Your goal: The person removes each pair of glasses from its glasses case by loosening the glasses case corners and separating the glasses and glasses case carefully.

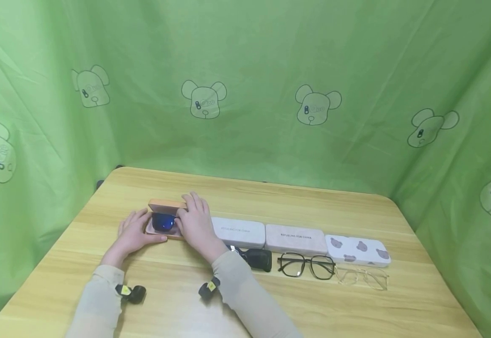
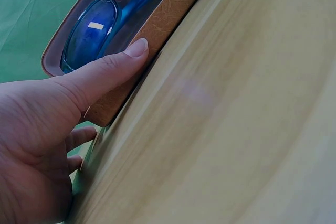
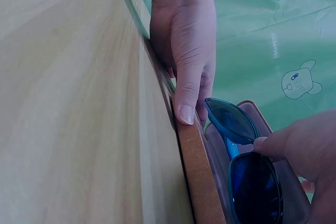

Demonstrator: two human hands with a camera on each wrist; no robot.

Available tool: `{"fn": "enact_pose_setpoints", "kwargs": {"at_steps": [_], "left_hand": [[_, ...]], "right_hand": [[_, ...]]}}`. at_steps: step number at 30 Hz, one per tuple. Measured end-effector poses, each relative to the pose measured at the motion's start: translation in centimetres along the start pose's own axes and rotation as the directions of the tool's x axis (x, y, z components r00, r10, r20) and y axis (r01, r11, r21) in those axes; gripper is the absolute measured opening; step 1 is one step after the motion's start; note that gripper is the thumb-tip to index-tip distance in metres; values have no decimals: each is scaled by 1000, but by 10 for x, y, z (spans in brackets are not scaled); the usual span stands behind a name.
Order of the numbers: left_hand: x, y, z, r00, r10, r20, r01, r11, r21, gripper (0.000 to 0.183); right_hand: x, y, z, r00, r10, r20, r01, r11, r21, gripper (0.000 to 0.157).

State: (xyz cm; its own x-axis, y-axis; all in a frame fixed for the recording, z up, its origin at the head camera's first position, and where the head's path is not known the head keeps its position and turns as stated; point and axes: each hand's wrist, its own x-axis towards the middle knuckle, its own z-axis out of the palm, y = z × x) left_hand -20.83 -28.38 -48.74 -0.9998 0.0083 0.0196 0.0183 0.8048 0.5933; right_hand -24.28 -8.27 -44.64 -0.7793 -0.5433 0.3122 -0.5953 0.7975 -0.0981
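An open tan glasses case (image 1: 167,205) lies at the table's left, with blue sunglasses (image 1: 163,221) inside it. My left hand (image 1: 134,233) rests at the case's left end, its straight thumb (image 2: 105,72) pressed along the case's front wall (image 2: 157,24). My right hand (image 1: 195,220) covers the right half of the case, fingers curled over the sunglasses. In the right wrist view its thumb (image 3: 294,142) touches the blue frame (image 3: 254,187) near the bridge, above the case's edge (image 3: 197,166). My left hand (image 3: 184,40) shows beyond.
Three closed cases stand in a row to the right: a grey one (image 1: 239,232), a pinkish one (image 1: 296,238) and a white one with bears (image 1: 357,250). In front of them lie black sunglasses (image 1: 257,258), black-framed glasses (image 1: 306,265) and clear-framed glasses (image 1: 365,277). Green cloth surrounds the wooden table (image 1: 271,197).
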Motion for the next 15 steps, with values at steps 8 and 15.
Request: {"fn": "enact_pose_setpoints", "kwargs": {"at_steps": [8, 15], "left_hand": [[0, 1, 0, 1000, 3, 0, -3, 1000, -1, 104], [0, 0, 0, 1000, 7, -3, -7, 1000, -3, 104]], "right_hand": [[-1, 1, -4, 1000, 9, -5, -9, 1000, 28, 19], [-2, 1, -6, 1000, 6, -13, -6, 999, 32, 19]]}}
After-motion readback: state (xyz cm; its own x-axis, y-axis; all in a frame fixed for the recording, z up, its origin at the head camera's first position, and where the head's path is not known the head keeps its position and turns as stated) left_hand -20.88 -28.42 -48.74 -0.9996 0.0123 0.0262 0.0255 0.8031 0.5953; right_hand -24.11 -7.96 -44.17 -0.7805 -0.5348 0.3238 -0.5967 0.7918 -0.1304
